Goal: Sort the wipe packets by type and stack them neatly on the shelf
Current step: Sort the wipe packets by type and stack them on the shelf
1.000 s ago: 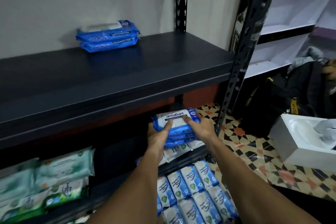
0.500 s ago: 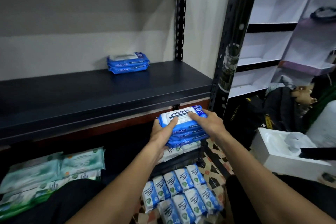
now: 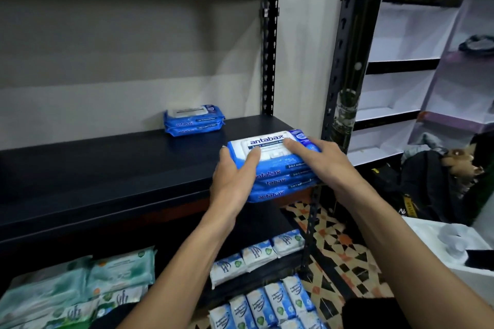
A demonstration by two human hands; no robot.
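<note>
The left hand (image 3: 232, 181) and right hand (image 3: 320, 160) clasp a stack of blue packets (image 3: 278, 168) over the front edge of the shelf (image 3: 107, 173). This looks like the placing step. The next move calls for setting it squarely by the blue pile (image 3: 193, 120) at the shelf's back.

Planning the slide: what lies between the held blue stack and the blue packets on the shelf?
Head view: only bare shelf board separates held stack from shelved packets.

held antabax packets (image 3: 278, 176): 3 | shelved antabax packets (image 3: 193, 121): 2 | total: 5
</note>
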